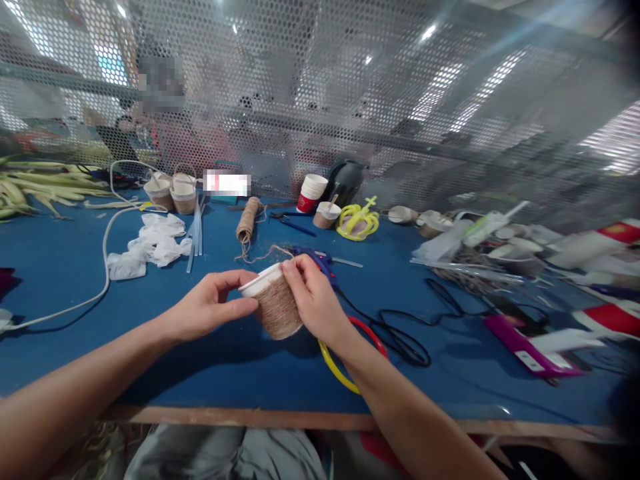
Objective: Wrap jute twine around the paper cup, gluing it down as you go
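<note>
A white paper cup (278, 308), wrapped in brown twine below its bare rim, is tilted between my two hands above the table. My left hand (213, 303) grips the cup at its left side, thumb on the twine and fingers at the rim. Around the right side of the cup, my right hand (315, 293) is closed, its thumb near the rim where a strand of twine comes up. That strand runs back toward a twine spool (247, 220) lying on the blue table. A blue glue gun (323, 265) lies partly hidden behind my right hand.
White crumpled plastic (153, 245) and clear sticks (198, 230) lie left. Wrapped cups (184, 193), a red-and-white cup stack (311, 193) and a yellow crown-shaped piece (358, 222) stand behind. A black cable (400, 333), red-yellow ring (334, 370) and purple box (530, 350) are right.
</note>
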`<action>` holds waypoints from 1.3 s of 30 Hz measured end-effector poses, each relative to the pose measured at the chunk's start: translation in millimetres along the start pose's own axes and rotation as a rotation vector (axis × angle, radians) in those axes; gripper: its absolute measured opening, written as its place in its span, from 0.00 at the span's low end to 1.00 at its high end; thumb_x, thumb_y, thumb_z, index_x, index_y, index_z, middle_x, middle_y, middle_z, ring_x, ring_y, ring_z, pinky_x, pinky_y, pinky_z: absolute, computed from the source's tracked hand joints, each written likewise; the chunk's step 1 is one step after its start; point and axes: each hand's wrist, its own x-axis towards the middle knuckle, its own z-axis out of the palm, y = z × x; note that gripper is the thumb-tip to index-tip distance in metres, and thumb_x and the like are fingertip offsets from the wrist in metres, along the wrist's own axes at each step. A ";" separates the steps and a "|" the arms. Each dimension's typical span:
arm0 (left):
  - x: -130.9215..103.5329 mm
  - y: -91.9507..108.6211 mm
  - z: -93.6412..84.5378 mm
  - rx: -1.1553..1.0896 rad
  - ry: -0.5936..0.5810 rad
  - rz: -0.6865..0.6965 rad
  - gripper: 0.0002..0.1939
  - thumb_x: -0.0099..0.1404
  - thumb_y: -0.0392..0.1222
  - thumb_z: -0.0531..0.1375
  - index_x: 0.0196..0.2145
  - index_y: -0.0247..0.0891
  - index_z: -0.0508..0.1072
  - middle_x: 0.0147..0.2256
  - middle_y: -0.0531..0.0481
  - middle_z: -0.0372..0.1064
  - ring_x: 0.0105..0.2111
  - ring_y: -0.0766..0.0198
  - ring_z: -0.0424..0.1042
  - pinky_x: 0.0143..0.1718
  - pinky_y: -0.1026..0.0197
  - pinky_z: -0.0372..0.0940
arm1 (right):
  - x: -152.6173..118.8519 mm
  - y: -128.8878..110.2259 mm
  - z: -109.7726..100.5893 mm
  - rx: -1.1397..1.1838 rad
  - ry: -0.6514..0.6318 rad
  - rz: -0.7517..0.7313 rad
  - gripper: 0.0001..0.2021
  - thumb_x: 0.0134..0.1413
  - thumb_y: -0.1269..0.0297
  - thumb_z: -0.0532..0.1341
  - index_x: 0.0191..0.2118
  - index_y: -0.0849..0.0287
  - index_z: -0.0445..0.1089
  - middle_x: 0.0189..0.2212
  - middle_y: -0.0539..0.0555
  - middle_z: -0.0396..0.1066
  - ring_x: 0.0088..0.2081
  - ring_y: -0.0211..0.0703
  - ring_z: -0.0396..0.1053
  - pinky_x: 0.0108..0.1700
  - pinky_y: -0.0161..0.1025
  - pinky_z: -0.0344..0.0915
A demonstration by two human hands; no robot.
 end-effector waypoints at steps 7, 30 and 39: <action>0.7 -3.1 1.7 -0.075 0.034 0.002 0.06 0.55 0.39 0.59 0.27 0.33 0.68 0.29 0.50 0.65 0.31 0.67 0.62 0.37 0.64 0.58 | -2.5 -0.3 1.2 0.006 0.009 -0.002 0.10 0.57 0.58 0.48 0.29 0.58 0.55 0.20 0.45 0.56 0.22 0.34 0.55 0.25 0.34 0.54; 0.7 -2.5 4.9 -0.115 0.046 -0.014 0.07 0.54 0.39 0.60 0.26 0.32 0.67 0.28 0.50 0.66 0.31 0.66 0.64 0.37 0.64 0.58 | -3.3 -3.8 2.1 -0.013 0.034 -0.020 0.11 0.57 0.58 0.47 0.29 0.57 0.55 0.21 0.46 0.57 0.24 0.35 0.57 0.27 0.35 0.56; 0.5 0.2 7.2 -0.129 0.054 0.008 0.08 0.55 0.40 0.59 0.23 0.33 0.65 0.27 0.51 0.66 0.29 0.67 0.64 0.35 0.64 0.59 | -6.0 -2.2 3.8 -0.015 0.029 -0.020 0.10 0.57 0.57 0.48 0.30 0.57 0.56 0.21 0.46 0.58 0.22 0.35 0.57 0.25 0.34 0.55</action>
